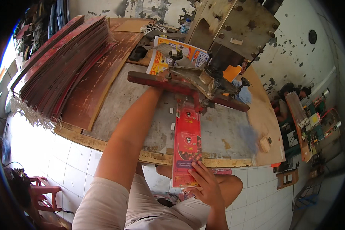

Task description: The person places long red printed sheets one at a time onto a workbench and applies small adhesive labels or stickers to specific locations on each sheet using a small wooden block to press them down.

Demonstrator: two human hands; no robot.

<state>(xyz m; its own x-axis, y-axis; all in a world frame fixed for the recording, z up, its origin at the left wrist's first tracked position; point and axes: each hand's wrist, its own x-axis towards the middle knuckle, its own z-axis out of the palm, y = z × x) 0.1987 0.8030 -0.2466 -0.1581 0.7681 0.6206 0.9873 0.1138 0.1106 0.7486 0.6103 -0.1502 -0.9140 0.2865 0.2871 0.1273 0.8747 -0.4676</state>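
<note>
A long red printed plastic sheet [188, 134] lies flat on the grey metal worktop, its near end jutting past the table's front edge. My right hand [206, 184] holds that near end at its right side, fingers over the top face. The sheet's far end runs under the red metal bar [145, 78] of a press. My left forearm [134, 130] reaches forward to the left of the sheet; the left hand itself is hidden behind the bar, so its fingers do not show.
A tall stack of red-brown sheets [65, 65] fills the table's left side. The heavy press body [237, 27] rises at the back. Printed paper [157, 63] lies beneath the press arm. A small wooden block [265, 144] sits at right. Beyond, a person works at another bench [299, 126].
</note>
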